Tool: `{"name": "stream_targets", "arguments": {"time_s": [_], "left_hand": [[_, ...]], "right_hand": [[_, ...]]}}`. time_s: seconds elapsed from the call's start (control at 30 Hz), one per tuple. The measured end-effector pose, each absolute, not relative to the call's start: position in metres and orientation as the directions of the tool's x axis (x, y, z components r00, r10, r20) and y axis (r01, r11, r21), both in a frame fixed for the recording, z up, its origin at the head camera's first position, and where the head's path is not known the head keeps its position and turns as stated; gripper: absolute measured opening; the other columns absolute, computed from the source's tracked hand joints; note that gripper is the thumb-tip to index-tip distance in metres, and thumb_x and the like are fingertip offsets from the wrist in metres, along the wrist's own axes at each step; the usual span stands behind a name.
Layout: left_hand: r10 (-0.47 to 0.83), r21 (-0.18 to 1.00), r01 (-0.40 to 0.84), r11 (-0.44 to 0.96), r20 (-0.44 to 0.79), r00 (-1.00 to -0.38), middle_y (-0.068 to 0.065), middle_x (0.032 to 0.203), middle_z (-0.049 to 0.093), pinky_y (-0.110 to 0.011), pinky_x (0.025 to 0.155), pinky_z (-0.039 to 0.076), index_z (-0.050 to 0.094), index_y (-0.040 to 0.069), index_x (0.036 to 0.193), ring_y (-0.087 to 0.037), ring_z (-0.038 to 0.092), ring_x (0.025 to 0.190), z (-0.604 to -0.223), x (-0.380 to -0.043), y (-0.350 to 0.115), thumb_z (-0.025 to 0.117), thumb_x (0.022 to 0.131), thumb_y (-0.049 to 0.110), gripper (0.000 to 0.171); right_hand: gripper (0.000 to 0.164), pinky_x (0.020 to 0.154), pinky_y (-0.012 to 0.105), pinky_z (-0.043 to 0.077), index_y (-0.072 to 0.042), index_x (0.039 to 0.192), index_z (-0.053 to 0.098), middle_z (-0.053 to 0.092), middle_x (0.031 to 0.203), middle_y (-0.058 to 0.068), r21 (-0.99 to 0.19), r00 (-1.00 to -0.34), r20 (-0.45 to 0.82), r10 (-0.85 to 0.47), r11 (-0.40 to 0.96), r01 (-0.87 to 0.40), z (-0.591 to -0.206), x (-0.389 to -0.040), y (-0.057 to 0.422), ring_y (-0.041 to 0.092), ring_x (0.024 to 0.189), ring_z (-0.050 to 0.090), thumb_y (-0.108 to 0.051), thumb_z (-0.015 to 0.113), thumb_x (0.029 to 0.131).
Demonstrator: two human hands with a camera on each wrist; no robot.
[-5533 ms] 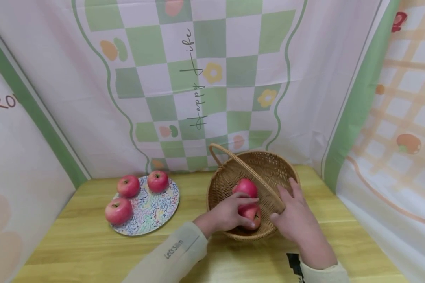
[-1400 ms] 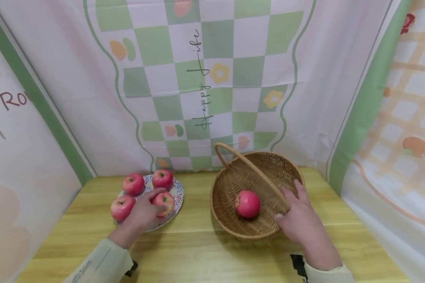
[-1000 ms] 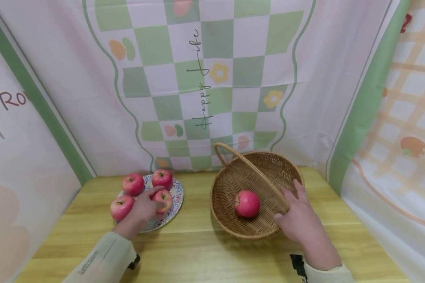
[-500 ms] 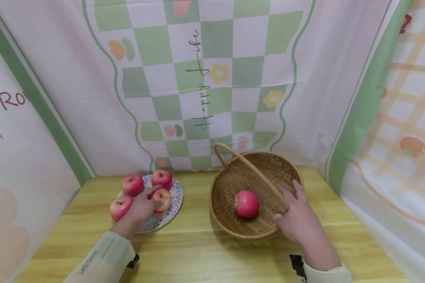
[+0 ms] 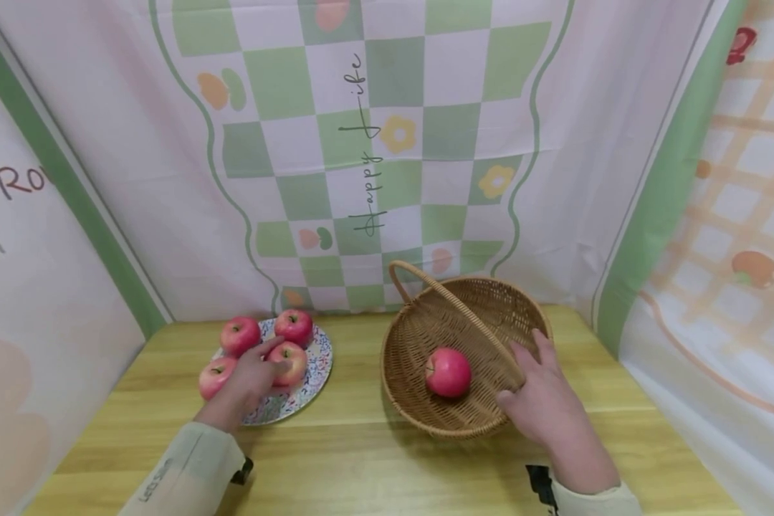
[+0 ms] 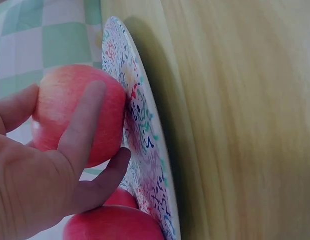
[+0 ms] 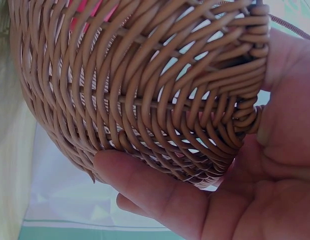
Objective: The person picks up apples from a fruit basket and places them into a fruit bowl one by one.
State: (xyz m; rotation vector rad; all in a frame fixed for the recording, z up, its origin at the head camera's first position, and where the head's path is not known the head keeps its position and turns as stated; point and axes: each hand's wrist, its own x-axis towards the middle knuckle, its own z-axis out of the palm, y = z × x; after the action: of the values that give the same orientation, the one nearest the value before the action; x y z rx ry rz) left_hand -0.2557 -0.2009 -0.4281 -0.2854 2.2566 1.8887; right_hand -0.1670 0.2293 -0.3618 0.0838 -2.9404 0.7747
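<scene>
At the left of the head view, my left hand (image 5: pixel 250 380) holds an apple (image 5: pixel 293 364) on a round speckled plate (image 5: pixel 319 365). The left wrist view shows thumb and fingers spread around this red-yellow apple (image 6: pixel 59 100), whose side meets the plate (image 6: pixel 152 155). Three more apples share the plate: one at the back left (image 5: pixel 241 335), one at the back right (image 5: pixel 295 327), and one at the front left (image 5: pixel 216 378), partly covered by my hand. My right hand (image 5: pixel 548 405) grips the right rim of a wicker basket (image 5: pixel 406 365), fingers along its woven outside (image 7: pixel 144 100).
One red apple (image 5: pixel 448 373) lies inside the basket, whose arched handle (image 5: pixel 454 308) rises over it. Both plate and basket stand on a wooden table (image 5: pixel 361 459). Behind the table hangs a green-checked cloth (image 5: pixel 393 179).
Several seconds ago my left hand was on one of two apples in the basket; now it is at the plate with an apple, which has lately shifted slightly left. The right hand stays put.
</scene>
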Motion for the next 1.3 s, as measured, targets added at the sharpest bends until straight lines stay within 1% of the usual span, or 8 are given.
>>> {"name": "stream_targets", "arguments": {"time_s": [0.33, 0.47, 0.6, 0.8, 0.83, 0.93, 1.03, 1.3], "left_hand": [[-0.032, 0.933, -0.209, 0.294, -0.209, -0.977, -0.022, 0.154, 0.032, -0.039, 0.081, 0.058, 0.038, 0.015, 0.154, -0.035, 0.053, 0.118, -0.429, -0.256, -0.192, 0.061, 0.097, 0.007, 0.062], [-0.065, 0.922, -0.193, 0.335, -0.182, -0.981, -0.021, 0.139, 0.048, -0.037, 0.072, 0.058, 0.044, 0.018, 0.152, -0.023, 0.063, 0.085, -0.432, -0.258, -0.185, 0.063, 0.097, 0.012, 0.059], [-0.087, 0.927, -0.18, 0.328, -0.161, -0.983, -0.021, 0.141, 0.046, -0.037, 0.07, 0.059, 0.044, 0.018, 0.152, -0.019, 0.058, 0.072, -0.436, -0.261, -0.178, 0.063, 0.096, 0.01, 0.059], [-0.093, 0.949, -0.186, 0.255, -0.167, -0.982, -0.024, 0.153, 0.033, -0.037, 0.078, 0.059, 0.038, 0.016, 0.155, -0.034, 0.055, 0.115, -0.443, -0.267, -0.171, 0.061, 0.097, 0.006, 0.063], [-0.098, 0.949, -0.19, 0.253, -0.17, -0.98, -0.024, 0.153, 0.033, -0.036, 0.078, 0.059, 0.037, 0.017, 0.155, -0.034, 0.055, 0.116, -0.443, -0.267, -0.17, 0.061, 0.097, 0.006, 0.063], [-0.123, 0.937, -0.207, 0.281, -0.178, -0.976, -0.025, 0.147, 0.041, -0.034, 0.069, 0.059, 0.036, 0.02, 0.156, -0.026, 0.062, 0.087, -0.444, -0.269, -0.168, 0.061, 0.098, 0.01, 0.064], [-0.136, 0.918, -0.209, 0.336, -0.172, -0.976, -0.023, 0.138, 0.048, -0.03, 0.06, 0.054, 0.036, 0.021, 0.156, -0.015, 0.051, 0.059, -0.444, -0.269, -0.167, 0.063, 0.098, 0.015, 0.065], [-0.105, 0.921, -0.212, 0.326, -0.187, -0.977, -0.023, 0.145, 0.04, -0.029, 0.062, 0.051, 0.021, 0.022, 0.161, -0.014, 0.046, 0.063, -0.439, -0.266, -0.166, 0.067, 0.095, 0.019, 0.08]], "right_hand": [[0.087, 0.093, 0.072, 0.039, 0.003, 0.153, 0.029, -0.008, 0.16, 0.029, -0.484, -0.993, 0.111, -0.035, 0.871, -0.085, -0.361, -0.168, 0.23, 0.065, 0.125, 0.033, -0.018, 0.073, 0.082], [0.086, 0.094, 0.071, 0.039, 0.003, 0.153, 0.029, -0.008, 0.16, 0.029, -0.488, -0.993, 0.115, -0.035, 0.869, -0.087, -0.361, -0.168, 0.23, 0.064, 0.125, 0.033, -0.018, 0.073, 0.082], [0.087, 0.095, 0.072, 0.037, 0.004, 0.153, 0.029, -0.008, 0.16, 0.029, -0.492, -0.993, 0.111, -0.028, 0.867, -0.08, -0.361, -0.168, 0.23, 0.064, 0.125, 0.033, -0.018, 0.073, 0.082], [0.087, 0.095, 0.072, 0.037, 0.003, 0.154, 0.028, -0.008, 0.16, 0.028, -0.497, -0.994, 0.103, -0.022, 0.865, -0.07, -0.361, -0.168, 0.23, 0.064, 0.126, 0.033, -0.019, 0.073, 0.083], [0.087, 0.095, 0.071, 0.038, 0.003, 0.154, 0.028, -0.007, 0.16, 0.028, -0.495, -0.994, 0.104, -0.022, 0.866, -0.071, -0.361, -0.168, 0.23, 0.064, 0.125, 0.033, -0.019, 0.073, 0.083], [0.086, 0.094, 0.071, 0.039, 0.004, 0.153, 0.029, -0.007, 0.16, 0.029, -0.491, -0.994, 0.104, -0.024, 0.868, -0.072, -0.361, -0.167, 0.23, 0.064, 0.125, 0.034, -0.018, 0.073, 0.083], [0.086, 0.093, 0.071, 0.04, 0.003, 0.153, 0.029, -0.007, 0.16, 0.029, -0.49, -0.995, 0.101, -0.023, 0.869, -0.07, -0.361, -0.167, 0.23, 0.064, 0.124, 0.035, -0.018, 0.073, 0.083], [0.085, 0.094, 0.071, 0.04, 0.004, 0.152, 0.03, -0.005, 0.16, 0.029, -0.49, -0.994, 0.111, -0.024, 0.868, -0.076, -0.361, -0.166, 0.229, 0.063, 0.125, 0.035, -0.017, 0.072, 0.082]]}}
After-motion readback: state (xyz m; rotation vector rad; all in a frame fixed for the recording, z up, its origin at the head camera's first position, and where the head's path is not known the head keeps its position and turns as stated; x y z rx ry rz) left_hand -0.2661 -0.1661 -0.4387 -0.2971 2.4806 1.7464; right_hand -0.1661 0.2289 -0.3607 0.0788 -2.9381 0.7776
